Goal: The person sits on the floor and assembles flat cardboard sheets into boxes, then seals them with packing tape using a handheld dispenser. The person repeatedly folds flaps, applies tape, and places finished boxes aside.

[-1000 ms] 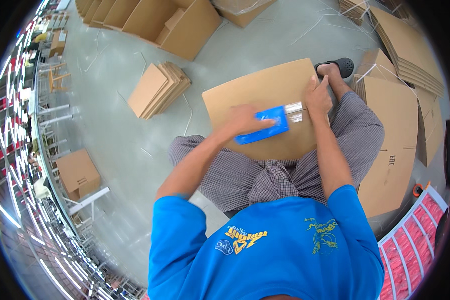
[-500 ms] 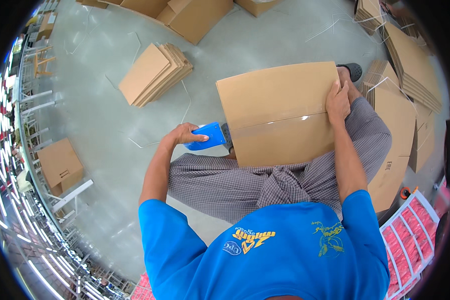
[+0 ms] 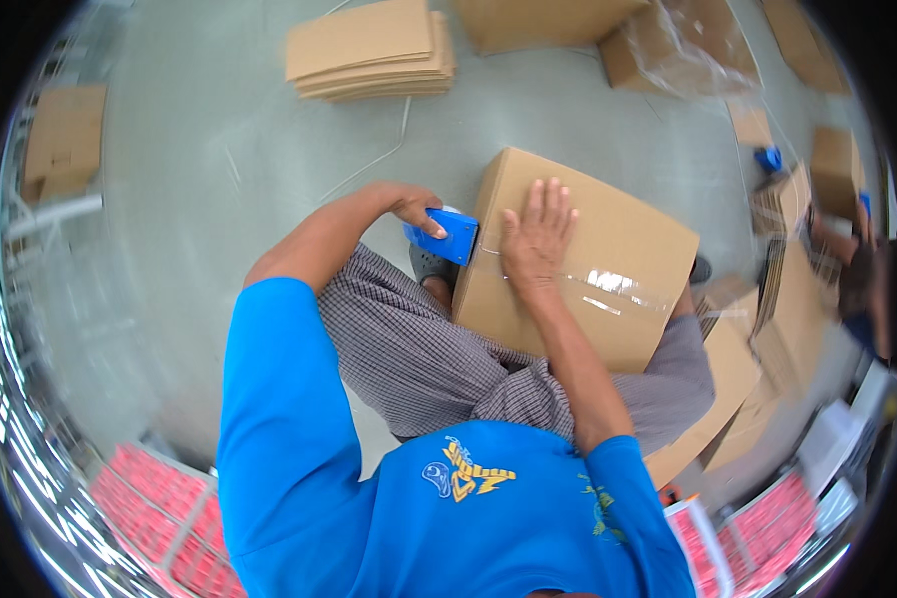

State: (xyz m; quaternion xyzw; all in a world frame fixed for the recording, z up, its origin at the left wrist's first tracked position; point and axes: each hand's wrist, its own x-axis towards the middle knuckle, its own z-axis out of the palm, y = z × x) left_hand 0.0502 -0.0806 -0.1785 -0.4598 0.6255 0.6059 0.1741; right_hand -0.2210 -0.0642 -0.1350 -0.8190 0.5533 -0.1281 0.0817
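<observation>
A brown cardboard box (image 3: 633, 229) rests across my lap, tilted, with a shiny strip of clear tape (image 3: 618, 287) along the seam of its upper face. My left hand (image 3: 416, 209) is closed around a blue tape dispenser (image 3: 455, 239), held against or very near the box's left side. The fingers beneath the dispenser are hidden. On the upper face, left of its middle, my right hand (image 3: 536, 237) lies flat over the seam, fingers stretched out and holding nothing.
A stack of flattened cartons (image 3: 364, 50) lies on the floor ahead. Beyond the box stands an open carton with clear plastic (image 3: 683, 50). More flattened cartons (image 3: 713, 384) lie at my right, near another person's arm (image 3: 847, 249). Crates of pink items (image 3: 159, 493) stand behind me.
My right hand has moved from the box's right edge onto its upper face. The box now sits turned, its left side showing, and the dispenser has come up to that side. The view has swung right.
</observation>
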